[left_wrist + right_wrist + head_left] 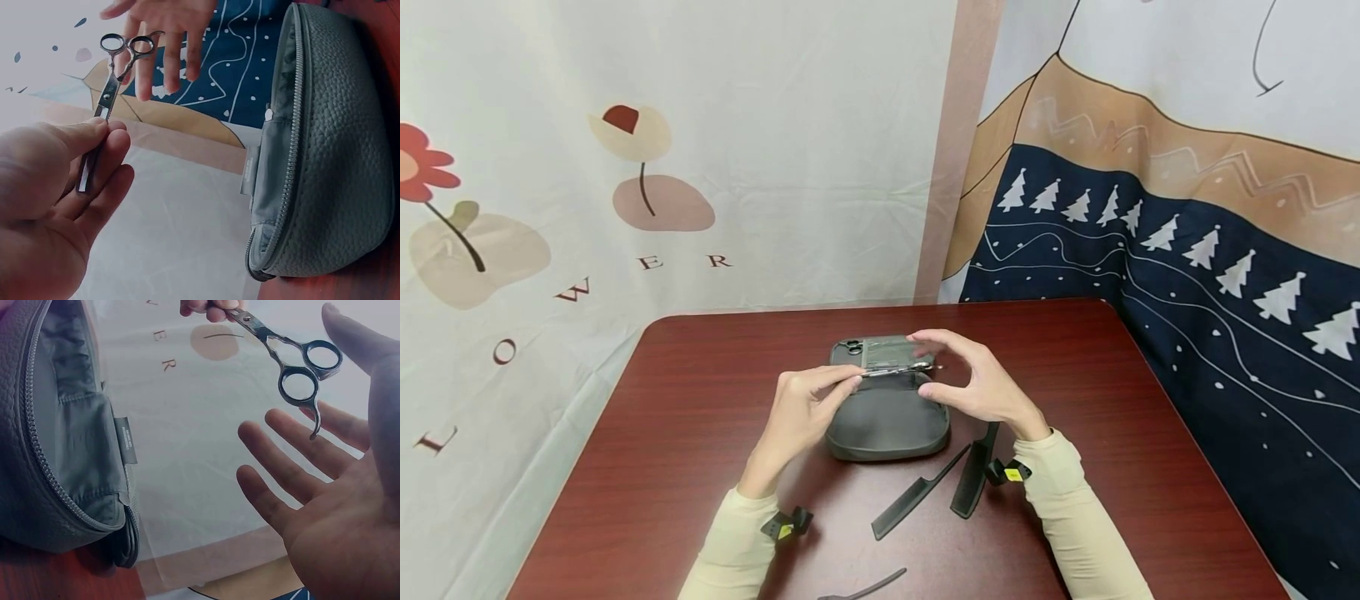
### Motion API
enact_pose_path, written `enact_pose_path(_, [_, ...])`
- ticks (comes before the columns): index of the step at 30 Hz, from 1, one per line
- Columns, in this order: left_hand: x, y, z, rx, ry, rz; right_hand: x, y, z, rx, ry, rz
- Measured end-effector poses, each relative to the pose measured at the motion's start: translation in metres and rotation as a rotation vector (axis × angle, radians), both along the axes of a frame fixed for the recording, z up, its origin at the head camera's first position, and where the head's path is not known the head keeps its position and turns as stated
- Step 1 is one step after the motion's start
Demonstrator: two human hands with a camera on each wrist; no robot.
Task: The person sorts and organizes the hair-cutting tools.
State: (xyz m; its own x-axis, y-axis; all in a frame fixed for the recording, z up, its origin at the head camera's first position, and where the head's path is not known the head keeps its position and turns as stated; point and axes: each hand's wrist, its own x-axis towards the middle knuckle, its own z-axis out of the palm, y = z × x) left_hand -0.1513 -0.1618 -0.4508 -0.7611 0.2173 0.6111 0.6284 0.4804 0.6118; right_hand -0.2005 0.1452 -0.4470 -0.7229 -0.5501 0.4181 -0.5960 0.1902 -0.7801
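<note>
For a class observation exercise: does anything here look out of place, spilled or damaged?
Just untidiness: two handled combs lie loose at different angles outside the open zip case. No spill or damage shows; the left hand holds the hairdressing scissors by the blades.

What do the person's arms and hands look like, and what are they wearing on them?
The left sleeve and right sleeve are long and pale cream-yellow, a little wrinkled. A small black gadget with a yellow patch sits at the left wrist and another at the right. The left hand and right hand wear no gloves.
</note>
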Motion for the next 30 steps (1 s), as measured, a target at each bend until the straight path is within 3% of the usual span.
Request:
enact_pose_path(5, [0.003,-0.001,0.002,0.036,-0.112,-0.004,0.000,0.000,-0.002,-0.001,0.000,0.000])
enact_pose_path(16, [0.007,-0.005,0.009,0.152,-0.439,-0.108,0.000,0.001,-0.002,0.026,-0.010,-0.003])
enact_pose_path(20, [0.008,-0.006,0.011,0.192,-0.538,-0.176,0.001,0.002,-0.001,0.036,-0.017,-0.005])
enact_pose_path(24, [0.009,-0.006,0.012,0.210,-0.586,-0.232,0.002,0.002,0.000,0.049,-0.035,-0.017])
enact_pose_path(30, [0.009,-0.004,0.013,0.200,-0.614,-0.231,0.001,0.003,0.001,0.039,-0.029,-0.004])
